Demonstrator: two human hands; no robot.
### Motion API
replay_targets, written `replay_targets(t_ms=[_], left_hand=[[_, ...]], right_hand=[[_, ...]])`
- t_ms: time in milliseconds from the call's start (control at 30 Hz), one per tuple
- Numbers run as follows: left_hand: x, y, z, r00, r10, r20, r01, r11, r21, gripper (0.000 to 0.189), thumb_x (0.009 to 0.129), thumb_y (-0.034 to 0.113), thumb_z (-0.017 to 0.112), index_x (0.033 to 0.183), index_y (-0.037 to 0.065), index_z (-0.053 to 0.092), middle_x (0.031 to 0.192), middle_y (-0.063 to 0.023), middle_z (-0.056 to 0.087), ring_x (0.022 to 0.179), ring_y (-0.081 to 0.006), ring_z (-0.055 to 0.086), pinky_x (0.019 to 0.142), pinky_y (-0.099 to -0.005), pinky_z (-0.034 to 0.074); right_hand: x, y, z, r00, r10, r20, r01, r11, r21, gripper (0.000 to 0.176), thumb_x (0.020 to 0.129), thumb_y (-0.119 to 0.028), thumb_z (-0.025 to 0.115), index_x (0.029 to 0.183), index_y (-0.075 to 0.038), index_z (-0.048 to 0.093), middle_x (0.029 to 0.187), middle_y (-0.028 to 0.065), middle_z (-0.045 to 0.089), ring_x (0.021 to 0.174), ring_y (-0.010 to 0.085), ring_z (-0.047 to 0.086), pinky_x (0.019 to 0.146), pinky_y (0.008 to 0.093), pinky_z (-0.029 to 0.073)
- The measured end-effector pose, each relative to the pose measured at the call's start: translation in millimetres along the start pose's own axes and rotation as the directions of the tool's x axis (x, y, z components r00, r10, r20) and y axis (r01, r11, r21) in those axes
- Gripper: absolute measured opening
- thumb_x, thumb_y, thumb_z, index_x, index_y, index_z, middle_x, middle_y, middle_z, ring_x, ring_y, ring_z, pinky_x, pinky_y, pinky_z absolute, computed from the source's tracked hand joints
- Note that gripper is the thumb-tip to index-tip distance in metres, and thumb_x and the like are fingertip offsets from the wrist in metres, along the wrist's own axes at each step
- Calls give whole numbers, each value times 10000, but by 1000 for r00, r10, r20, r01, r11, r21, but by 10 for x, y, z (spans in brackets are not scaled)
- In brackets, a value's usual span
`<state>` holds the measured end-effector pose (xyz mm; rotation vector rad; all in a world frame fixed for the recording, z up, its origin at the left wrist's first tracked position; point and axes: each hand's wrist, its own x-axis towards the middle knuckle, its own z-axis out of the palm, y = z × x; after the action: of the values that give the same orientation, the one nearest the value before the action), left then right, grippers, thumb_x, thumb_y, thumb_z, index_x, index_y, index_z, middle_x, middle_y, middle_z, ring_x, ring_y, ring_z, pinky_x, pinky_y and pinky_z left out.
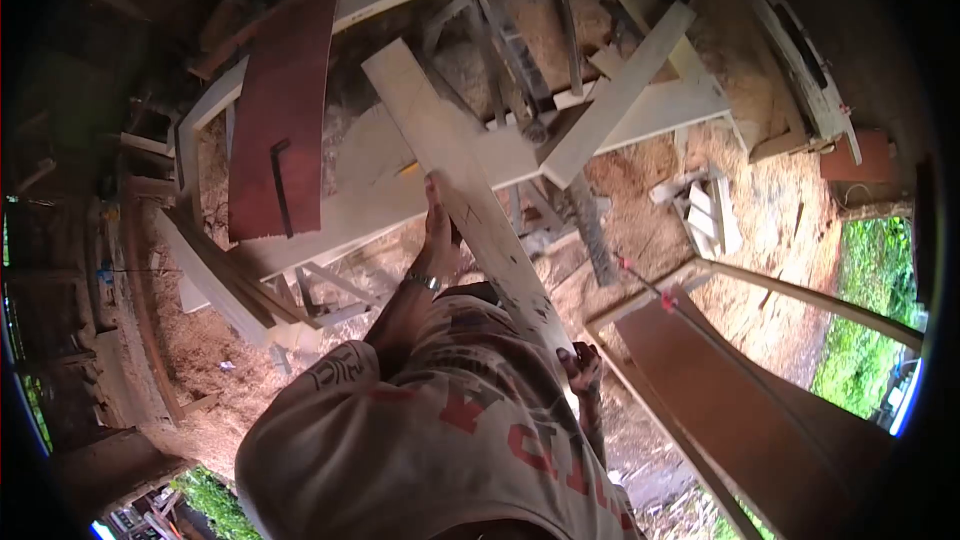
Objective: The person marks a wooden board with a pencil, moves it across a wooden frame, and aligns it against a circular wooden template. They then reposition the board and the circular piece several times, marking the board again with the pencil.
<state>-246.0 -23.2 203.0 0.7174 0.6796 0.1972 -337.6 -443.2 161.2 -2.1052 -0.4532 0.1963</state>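
A long pale wooden board slants across my front, its far end over the workbench and its near end close to my body. My left hand, below a wristwatch, grips the board's left edge around its middle. Down at the near end, my right hand has its fingers curled on the board's edge. Dark marks spot the near half of the board. Beside its left edge, a yellow pencil lies on the bench.
On the bench lie a reddish-brown panel with a black L-shaped bar and a second pale board. A brown panel with a clamp stands at right. Sawdust covers the floor, with offcuts in it.
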Motion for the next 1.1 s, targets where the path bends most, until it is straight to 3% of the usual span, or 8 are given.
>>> replay_targets(t_ms=[200, 333, 367, 467, 567, 700, 800, 1100], left_hand=[[354, 221, 733, 999, 10, -33, -11, 999, -30, 818, 907, 725, 475, 1436, 101, 437, 1252, -120, 630, 1111, -239, 627, 973, -383, 502], [999, 163, 554, 995, -92, -28, 92, 996, -5, 701, 921, 650, 550, 1331, 81, 546, 1143, -105, 683, 991, -209, 654, 889, -366, 506], [1055, 212, 622, 993, -112, -48, 111, 994, -20, 666, 922, 628, 566, 1305, 84, 563, 1121, -98, 685, 962, -198, 650, 867, -358, 502], [1262, 447, 787, 984, -165, -62, 163, 986, -33, 569, 919, 566, 611, 1235, 93, 607, 1054, -77, 688, 887, -175, 639, 813, -340, 490], [1912, 523, 590, 979, -202, -2, 202, 979, -13, 467, 902, 484, 663, 1159, 94, 633, 951, -46, 676, 826, -151, 627, 748, -300, 486], [2319, 1156, 835, 985, -136, 102, 146, 985, -90, 391, 909, 432, 674, 1085, 83, 653, 866, -22, 651, 777, -111, 620, 659, -255, 478], [2845, 1238, 862, 972, -219, 87, 226, 970, -88, 389, 914, 433, 667, 1061, 73, 654, 841, -17, 639, 755, -115, 613, 663, -263, 485], [3043, 1448, 633, 946, -284, 157, 295, 954, -55, 335, 965, 354, 622, 1077, 40, 652, 947, -37, 668, 823, -111, 634, 722, -278, 519]], right_hand=[[1005, -44, -612, 898, 336, 285, -384, 914, 133, 378, 853, -330, 771, 799, 23, 648, 534, 120, 492, 508, 213, 455, 497, 380, 338], [1414, 327, -539, 932, 189, 309, -196, 980, -8, 526, 890, -447, 681, 742, 52, 605, 543, 189, 478, 481, 255, 449, 518, 423, 375], [1627, -1, -582, 872, 378, 311, -360, 926, -116, 451, 889, -404, 651, 797, 37, 634, 540, 62, 463, 545, 135, 398, 513, 409, 333], [1990, -158, -429, 852, 408, 329, -355, 911, -210, 598, 913, -506, 625, 742, 66, 613, 563, 239, 506, 484, 290, 452, 533, 432, 391], [1953, 300, 9, 965, 263, 12, -262, 963, -57, 397, 897, -460, 708, 932, -65, 714, 635, 72, 534, 543, 237, 532, 673, 449, 499], [2280, 945, 523, 806, 536, 252, -474, 838, -269, 538, 879, -624, 614, 1139, -165, 718, 1245, 263, 617, 960, 348, 646, 782, 539, 495], [3339, -522, 756, 883, 444, 155, -420, 893, -165, 657, 934, -579, 554, 767, 51, 633, 538, 191, 532, 494, 245, 472, 524, 410, 399], [5460, -1211, 1939, 918, 357, 172, -342, 933, -110, 557, 1001, -516, 495, 980, 6, 688, 674, 90, 597, 626, 127, 539, 540, 370, 452]])
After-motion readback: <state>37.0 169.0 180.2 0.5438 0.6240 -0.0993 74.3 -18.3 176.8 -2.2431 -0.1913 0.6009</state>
